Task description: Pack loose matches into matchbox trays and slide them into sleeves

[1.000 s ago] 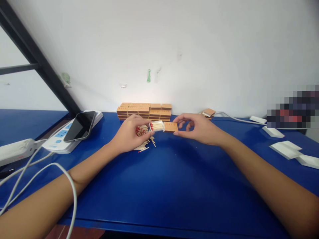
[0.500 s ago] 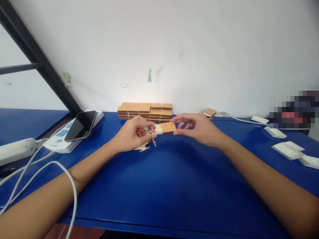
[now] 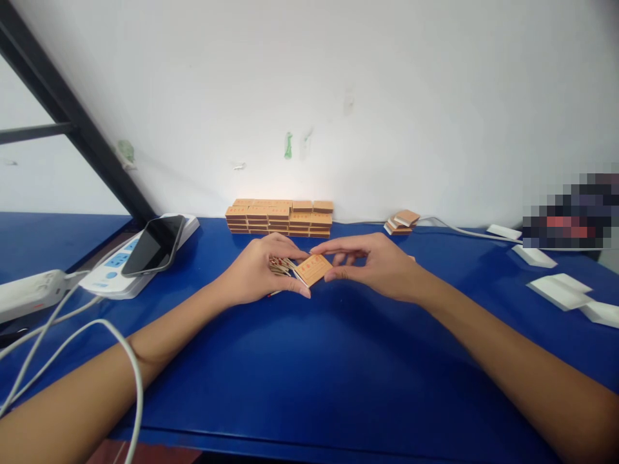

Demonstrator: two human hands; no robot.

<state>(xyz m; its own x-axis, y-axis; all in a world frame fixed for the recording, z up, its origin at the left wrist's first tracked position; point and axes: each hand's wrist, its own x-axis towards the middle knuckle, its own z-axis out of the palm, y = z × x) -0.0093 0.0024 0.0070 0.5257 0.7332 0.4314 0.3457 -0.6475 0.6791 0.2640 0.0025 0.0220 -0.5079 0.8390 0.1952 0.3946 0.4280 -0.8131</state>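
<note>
Narrow right grip: thumb and forefinger of the right hand [image 3: 374, 264] pinch one matchbox [image 3: 313, 270], held tilted between two hands over the desk [image 3: 338, 380]. Around its left end the left hand [image 3: 256, 270] curves, thumb and fingers apart (whether they press it, I cannot tell). Both forearms reach forward and inward, fingertips facing. By the left hand lie several loose matches [image 3: 280, 263], partly hidden. Behind stands one long stack of matchboxes [image 3: 279, 222]; one phone [image 3: 155, 246] rests on one power strip [image 3: 109, 278].
</note>
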